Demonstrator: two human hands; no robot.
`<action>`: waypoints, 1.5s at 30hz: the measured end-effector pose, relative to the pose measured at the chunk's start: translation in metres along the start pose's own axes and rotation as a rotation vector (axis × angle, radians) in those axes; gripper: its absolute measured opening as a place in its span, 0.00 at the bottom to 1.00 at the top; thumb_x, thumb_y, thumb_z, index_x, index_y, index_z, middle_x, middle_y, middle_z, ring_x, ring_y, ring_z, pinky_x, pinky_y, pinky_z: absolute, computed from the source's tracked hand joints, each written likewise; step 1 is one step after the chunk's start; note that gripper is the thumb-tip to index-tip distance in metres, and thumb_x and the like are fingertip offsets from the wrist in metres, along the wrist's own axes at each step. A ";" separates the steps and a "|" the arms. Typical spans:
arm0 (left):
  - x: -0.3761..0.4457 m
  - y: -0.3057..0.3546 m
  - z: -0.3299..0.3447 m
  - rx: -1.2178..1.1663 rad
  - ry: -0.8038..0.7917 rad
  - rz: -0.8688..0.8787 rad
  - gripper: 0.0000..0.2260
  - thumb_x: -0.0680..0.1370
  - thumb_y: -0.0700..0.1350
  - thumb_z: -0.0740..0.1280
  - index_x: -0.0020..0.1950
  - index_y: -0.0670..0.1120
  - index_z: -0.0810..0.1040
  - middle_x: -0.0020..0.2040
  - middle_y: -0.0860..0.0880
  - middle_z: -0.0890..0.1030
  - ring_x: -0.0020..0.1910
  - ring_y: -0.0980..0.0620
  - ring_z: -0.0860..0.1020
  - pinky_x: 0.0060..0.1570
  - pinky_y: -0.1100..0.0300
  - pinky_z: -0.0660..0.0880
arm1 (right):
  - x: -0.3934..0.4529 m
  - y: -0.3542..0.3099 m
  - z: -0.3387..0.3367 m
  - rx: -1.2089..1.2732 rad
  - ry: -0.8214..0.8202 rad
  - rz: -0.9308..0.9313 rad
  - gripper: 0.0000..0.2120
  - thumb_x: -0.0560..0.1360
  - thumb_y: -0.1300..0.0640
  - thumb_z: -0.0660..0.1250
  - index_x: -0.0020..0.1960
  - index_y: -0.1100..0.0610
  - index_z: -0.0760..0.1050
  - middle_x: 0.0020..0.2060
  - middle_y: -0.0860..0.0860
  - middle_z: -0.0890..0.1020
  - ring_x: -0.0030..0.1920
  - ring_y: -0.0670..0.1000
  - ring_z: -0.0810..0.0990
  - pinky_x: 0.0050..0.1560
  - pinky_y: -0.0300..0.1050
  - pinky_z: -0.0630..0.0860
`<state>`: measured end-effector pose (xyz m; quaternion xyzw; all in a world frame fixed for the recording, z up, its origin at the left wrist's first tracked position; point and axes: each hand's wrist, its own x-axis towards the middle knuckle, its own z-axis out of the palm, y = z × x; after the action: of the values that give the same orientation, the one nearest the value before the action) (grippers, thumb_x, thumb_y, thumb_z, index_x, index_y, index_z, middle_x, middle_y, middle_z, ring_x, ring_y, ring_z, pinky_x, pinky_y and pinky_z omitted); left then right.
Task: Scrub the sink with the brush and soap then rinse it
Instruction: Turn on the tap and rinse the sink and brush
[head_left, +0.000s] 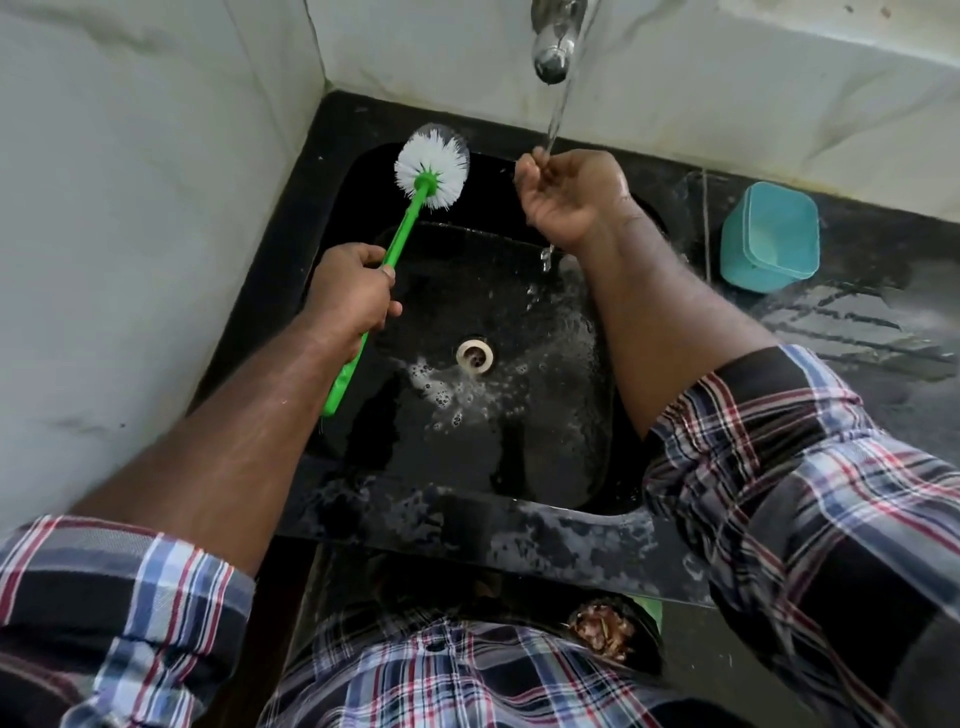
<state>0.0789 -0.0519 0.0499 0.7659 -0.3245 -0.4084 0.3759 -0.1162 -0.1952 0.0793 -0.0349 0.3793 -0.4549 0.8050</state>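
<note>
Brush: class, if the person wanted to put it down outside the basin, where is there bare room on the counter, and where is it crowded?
Bare counter lies right of the sink, in front of the teal container, though it is wet. The front rim is also bare, but narrow and soapy. Crowded: under the tap, where the right hand catches the water, and the left back corner, where the left hand holds the brush.

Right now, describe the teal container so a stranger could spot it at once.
Start at the black sink set in the corner of the pale walls, under the running tap. Move along the wet black counter to the right of the basin. The teal container stands there near the back wall, squarish with rounded corners, the only coloured thing on that side.
</note>
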 end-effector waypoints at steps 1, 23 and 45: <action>0.000 0.000 0.000 0.002 0.001 0.002 0.16 0.81 0.40 0.63 0.69 0.44 0.73 0.55 0.45 0.80 0.31 0.54 0.80 0.24 0.62 0.71 | -0.002 0.000 0.003 -0.003 -0.041 0.013 0.10 0.76 0.68 0.52 0.41 0.66 0.71 0.38 0.60 0.74 0.36 0.55 0.75 0.28 0.39 0.77; 0.001 0.001 0.012 -0.019 -0.039 -0.022 0.16 0.80 0.39 0.64 0.68 0.45 0.74 0.57 0.44 0.80 0.30 0.54 0.79 0.20 0.65 0.68 | -0.076 -0.045 -0.085 -2.044 -0.014 0.412 0.10 0.77 0.68 0.61 0.51 0.59 0.79 0.45 0.58 0.85 0.48 0.56 0.83 0.48 0.47 0.79; 0.001 -0.005 0.012 -0.008 -0.051 -0.004 0.16 0.80 0.39 0.63 0.68 0.45 0.74 0.56 0.45 0.79 0.31 0.54 0.79 0.23 0.62 0.69 | -0.003 -0.006 0.010 0.006 -0.081 0.015 0.11 0.76 0.67 0.52 0.41 0.67 0.72 0.33 0.61 0.76 0.30 0.57 0.78 0.25 0.40 0.77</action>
<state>0.0694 -0.0540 0.0405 0.7543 -0.3309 -0.4299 0.3698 -0.1152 -0.1993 0.0907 -0.0479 0.3451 -0.4480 0.8233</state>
